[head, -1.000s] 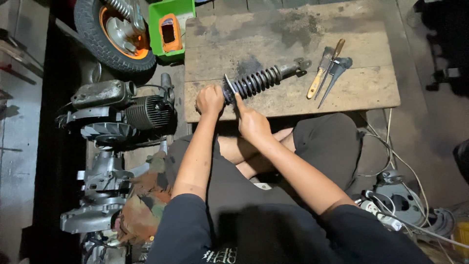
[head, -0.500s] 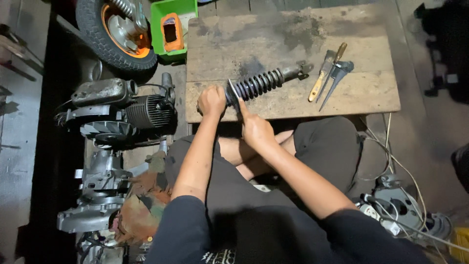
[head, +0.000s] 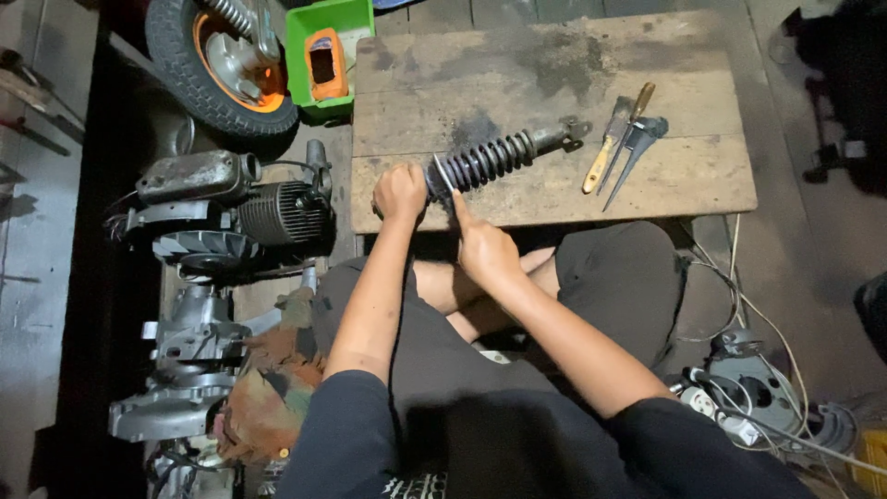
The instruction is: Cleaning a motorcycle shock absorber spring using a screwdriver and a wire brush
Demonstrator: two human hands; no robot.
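Seen from the head camera looking straight down, a person sits cross-legged on the floor at a low, stained wooden tabletop [head: 554, 55]. A black coil-spring shock absorber [head: 494, 155] lies slantwise on the tabletop near its front edge, its metal mounting eye pointing up and to the right, its lower end toward the person. The left hand [head: 399, 192] is wrapped around that lower end, its grip pressed together on the shock absorber at the front left corner of the tabletop. The right hand [head: 482, 248] sits just beside it, fingers reaching up to a thin, flat metal piece [head: 444, 173] that stands against the lowest coils; this grip pinches or presses that piece, though exactly how the fingers close cannot be told. To the right on the tabletop, well apart from the hands, lie a wooden-handled tool [head: 613, 139] and a pair of dark metal pliers-like tools [head: 637, 143], touching each other. Off the tabletop's left side stand a green plastic bin [head: 305, 65] holding an orange object, a small wheel with an orange rim [head: 222, 60], and a finned engine [head: 231, 208] with other grey metal parts on the floor below it. At lower right, white cables [head: 739, 314] trail across the floor.
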